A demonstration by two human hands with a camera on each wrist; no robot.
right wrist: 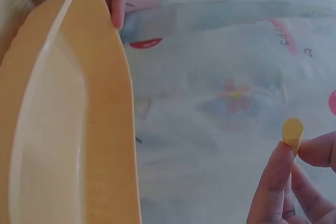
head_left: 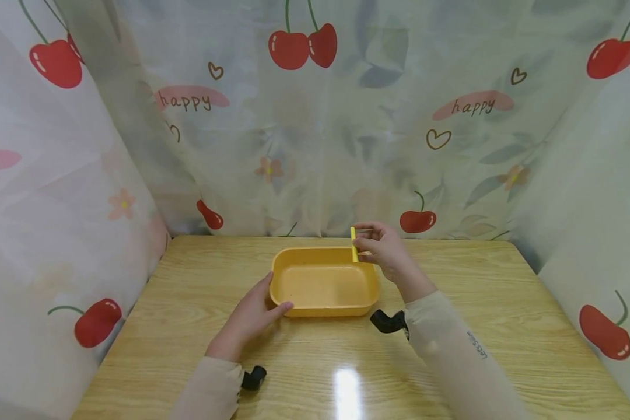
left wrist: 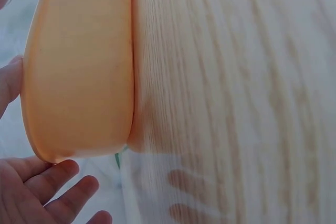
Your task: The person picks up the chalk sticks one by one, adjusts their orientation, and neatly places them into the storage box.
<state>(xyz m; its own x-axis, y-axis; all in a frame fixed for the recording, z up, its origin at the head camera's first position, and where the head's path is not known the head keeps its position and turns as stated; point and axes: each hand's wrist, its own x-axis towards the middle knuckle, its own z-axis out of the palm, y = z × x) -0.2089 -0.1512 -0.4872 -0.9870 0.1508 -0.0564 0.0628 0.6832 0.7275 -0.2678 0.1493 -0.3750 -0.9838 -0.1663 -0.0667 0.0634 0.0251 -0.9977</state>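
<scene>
A yellow plastic basin (head_left: 322,287) with rounded corners sits on the wooden table, its inside bare. My left hand (head_left: 249,315) holds its left end, thumb over the near rim and fingers against the outer side. In the left wrist view, the basin's outer wall (left wrist: 81,72) stands between the thumb and the fingertips (left wrist: 65,169). Over the far right corner of the basin, my right hand (head_left: 385,248) pinches a thin yellow stick (head_left: 354,233) upright between thumb and fingers. The right wrist view shows the stick's blunt end (right wrist: 292,128) poking above the fingertips.
The wooden table (head_left: 189,291) extends around the basin on all sides. Pale curtains (head_left: 320,134) printed with cherries close it in at the back and both sides. Black wrist mounts (head_left: 388,321) stick out from both sleeves over the table.
</scene>
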